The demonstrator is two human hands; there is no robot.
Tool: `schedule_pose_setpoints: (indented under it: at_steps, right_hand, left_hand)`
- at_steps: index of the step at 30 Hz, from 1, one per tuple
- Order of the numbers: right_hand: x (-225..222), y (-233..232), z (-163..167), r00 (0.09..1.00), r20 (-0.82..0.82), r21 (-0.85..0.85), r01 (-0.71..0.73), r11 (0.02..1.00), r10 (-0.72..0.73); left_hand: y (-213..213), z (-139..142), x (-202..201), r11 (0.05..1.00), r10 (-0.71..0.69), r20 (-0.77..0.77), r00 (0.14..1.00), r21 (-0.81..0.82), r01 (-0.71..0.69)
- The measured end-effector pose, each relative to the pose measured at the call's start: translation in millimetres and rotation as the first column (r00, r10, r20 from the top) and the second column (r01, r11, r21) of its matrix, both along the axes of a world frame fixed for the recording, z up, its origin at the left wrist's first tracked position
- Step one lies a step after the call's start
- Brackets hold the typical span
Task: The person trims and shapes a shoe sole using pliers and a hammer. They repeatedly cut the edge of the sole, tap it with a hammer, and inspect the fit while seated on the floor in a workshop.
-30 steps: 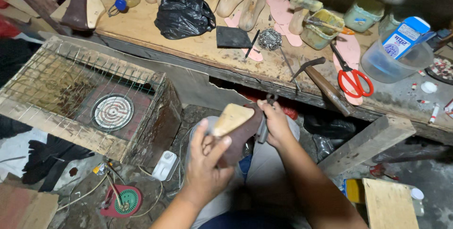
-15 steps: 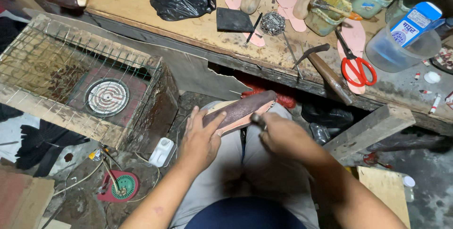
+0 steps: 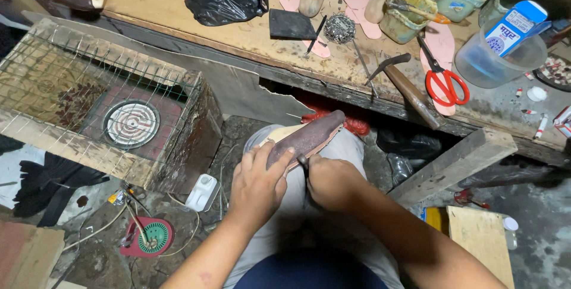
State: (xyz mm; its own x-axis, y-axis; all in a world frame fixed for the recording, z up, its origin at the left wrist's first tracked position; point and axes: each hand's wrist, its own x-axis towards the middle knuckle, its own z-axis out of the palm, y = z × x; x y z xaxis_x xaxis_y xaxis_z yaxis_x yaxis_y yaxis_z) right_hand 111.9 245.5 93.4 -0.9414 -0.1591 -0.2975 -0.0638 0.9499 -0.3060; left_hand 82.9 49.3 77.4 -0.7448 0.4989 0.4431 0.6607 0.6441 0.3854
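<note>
While the left hand (image 3: pixel 257 185) wraps the shoe on its last (image 3: pixel 306 137) from seven o'clock, the right hand (image 3: pixel 333 182) is closed around a dark tool (image 3: pixel 304 164) at its edge. Resting on the lap, it looks rigid inside, its brown upper pliable; best gripped around the middle. Beyond, at one o'clock, a hammer (image 3: pixel 410 89) lies on the workbench (image 3: pixel 238 33).

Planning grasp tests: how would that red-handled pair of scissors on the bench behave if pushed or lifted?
The scissors lie flat on a pink insole, so they would probably slide, not roll. Metal blades suggest stiff and fairly heavy. Handles look spread, so the blades may pivot when lifted.
</note>
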Motion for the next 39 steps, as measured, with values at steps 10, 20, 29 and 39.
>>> schedule_pose_setpoints:
  at_steps: [10,20,29,39]
  right_hand:
    - [8.4,4.9,-33.4,0.995,-0.086,0.028,0.048,0.998,-0.045]
    - [21.8,-19.0,-26.3,0.942,-0.295,0.25,-0.086,0.964,0.16]
    - [17.1,-11.0,-28.3,0.968,-0.239,-0.028,-0.089,0.996,0.08]
    - [26.1,-11.8,-49.2,0.936,-0.343,-0.093,-0.123,0.988,0.084]
  left_hand:
    - [-4.9,1.2,-15.7,0.996,-0.089,0.092,0.992,-0.002,0.089]
    - [-16.4,-16.7,-17.3,0.968,-0.173,0.116,0.978,0.201,0.148]
    - [-12.2,-12.1,-5.1,0.979,-0.135,0.067,0.989,0.162,0.123]
    - [-12.0,-21.7,-13.6,0.97,-0.133,0.113,0.985,0.219,0.105]
